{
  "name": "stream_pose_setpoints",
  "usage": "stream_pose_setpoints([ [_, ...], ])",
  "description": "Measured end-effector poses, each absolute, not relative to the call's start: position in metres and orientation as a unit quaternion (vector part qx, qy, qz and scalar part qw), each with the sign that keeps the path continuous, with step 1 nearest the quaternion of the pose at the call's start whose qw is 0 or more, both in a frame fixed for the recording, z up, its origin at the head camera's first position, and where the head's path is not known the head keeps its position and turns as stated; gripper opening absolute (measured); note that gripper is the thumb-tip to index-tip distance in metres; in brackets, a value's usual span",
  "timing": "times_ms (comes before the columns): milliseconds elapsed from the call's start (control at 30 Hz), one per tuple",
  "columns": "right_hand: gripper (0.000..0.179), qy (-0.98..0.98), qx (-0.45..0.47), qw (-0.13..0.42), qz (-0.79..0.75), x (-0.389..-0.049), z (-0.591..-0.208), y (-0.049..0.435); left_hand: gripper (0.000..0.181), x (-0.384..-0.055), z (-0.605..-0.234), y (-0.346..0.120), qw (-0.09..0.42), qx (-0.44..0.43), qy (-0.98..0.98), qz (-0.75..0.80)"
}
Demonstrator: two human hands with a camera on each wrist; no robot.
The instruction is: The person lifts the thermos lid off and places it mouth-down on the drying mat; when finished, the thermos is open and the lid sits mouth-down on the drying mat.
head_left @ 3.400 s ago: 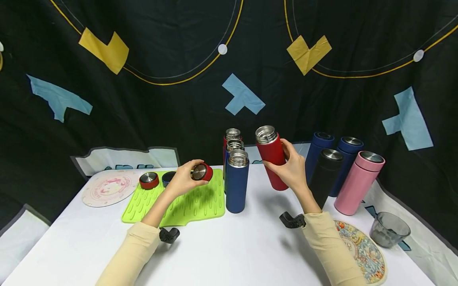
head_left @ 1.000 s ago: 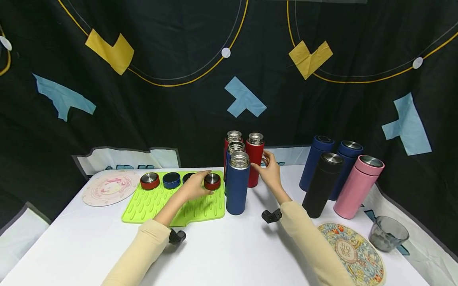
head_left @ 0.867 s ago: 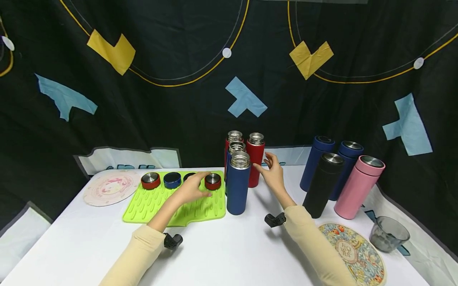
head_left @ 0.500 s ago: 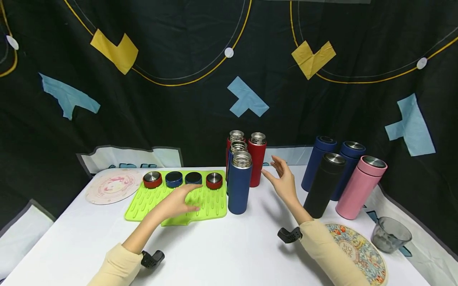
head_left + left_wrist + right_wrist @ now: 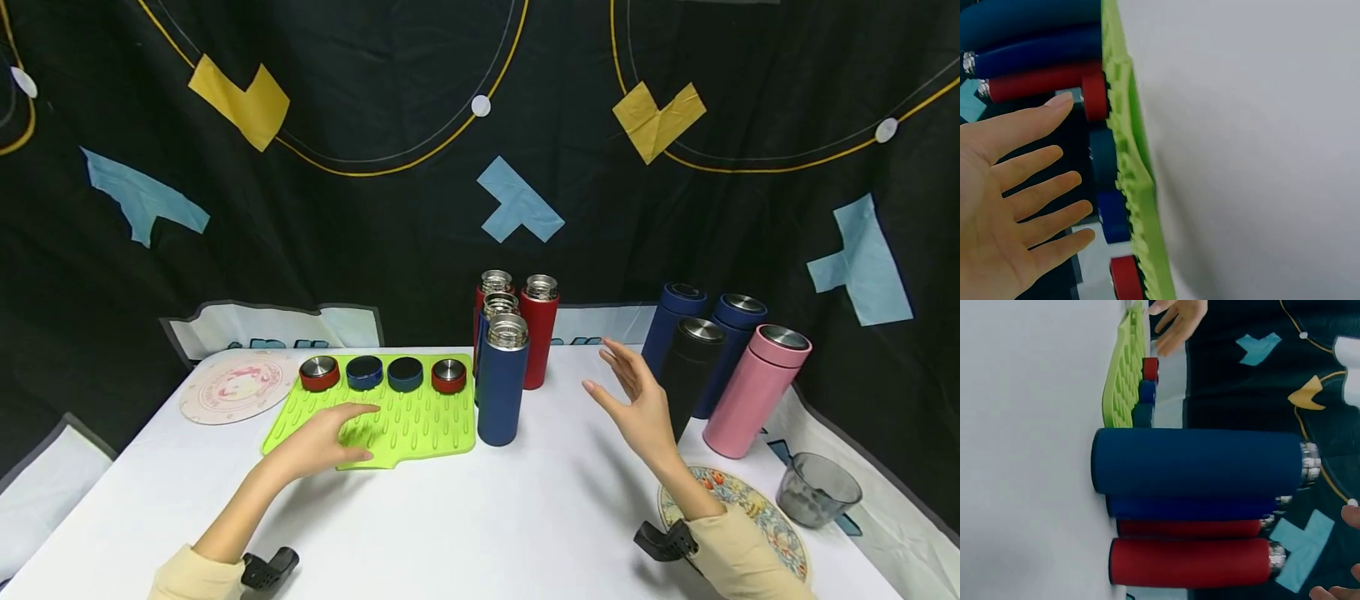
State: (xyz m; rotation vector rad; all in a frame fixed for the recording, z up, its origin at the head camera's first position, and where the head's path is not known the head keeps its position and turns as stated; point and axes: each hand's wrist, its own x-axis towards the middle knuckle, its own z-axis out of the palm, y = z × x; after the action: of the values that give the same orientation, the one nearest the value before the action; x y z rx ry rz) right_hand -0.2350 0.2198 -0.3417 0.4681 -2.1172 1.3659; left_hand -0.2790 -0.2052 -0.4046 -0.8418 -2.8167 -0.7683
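Observation:
My left hand (image 5: 318,442), fingers spread and holding nothing, hovers over the front left of the green mat (image 5: 442,433). Along the mat's back edge sit a red lid (image 5: 319,373), a blue lid (image 5: 364,372), a dark blue lid (image 5: 405,374) and another red lid (image 5: 448,376). My right hand (image 5: 641,404) is in the air with relaxed fingers and nothing in them. To its left stand uncapped thermos flasks: a dark blue flask (image 5: 501,392), a bright blue flask (image 5: 1197,507) partly hidden behind it, a red flask (image 5: 538,333) and another red flask (image 5: 1191,529).
Capped flasks stand at the right: a black flask (image 5: 684,375), a pink flask (image 5: 753,396) and two blue ones. A patterned round mat (image 5: 772,521) and a grey glass cup (image 5: 817,492) lie near the right edge. A pink round mat (image 5: 238,387) is at the left.
The left hand has set the red lid on the green mat, let go and drawn back left. The right hand has stood the red flask beside the others, let go and moved right.

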Motion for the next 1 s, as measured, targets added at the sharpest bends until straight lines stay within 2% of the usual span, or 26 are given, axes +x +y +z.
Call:
stream_pose_setpoints([
  [467,0.075,-0.782,0.216,0.44,0.385,-0.194,-0.326,0.263,0.065,-0.274,-0.417,-0.238,0.025,-0.248,-0.94,-0.234],
  [667,0.073,-0.775,0.156,0.475,0.386,-0.195,-0.326,0.282,0.069,-0.275,-0.419,-0.245,-0.007,-0.241,-0.944,-0.227],
  [800,0.078,-0.786,0.089,0.454,0.41,-0.212,-0.342,0.305,0.068,-0.277,-0.42,-0.244,-0.013,-0.234,-0.946,-0.225],
  [1000,0.086,-0.786,0.003,0.359,0.504,-0.239,-0.364,0.324,0.066,-0.278,-0.421,-0.241,-0.019,-0.222,-0.949,-0.222],
])
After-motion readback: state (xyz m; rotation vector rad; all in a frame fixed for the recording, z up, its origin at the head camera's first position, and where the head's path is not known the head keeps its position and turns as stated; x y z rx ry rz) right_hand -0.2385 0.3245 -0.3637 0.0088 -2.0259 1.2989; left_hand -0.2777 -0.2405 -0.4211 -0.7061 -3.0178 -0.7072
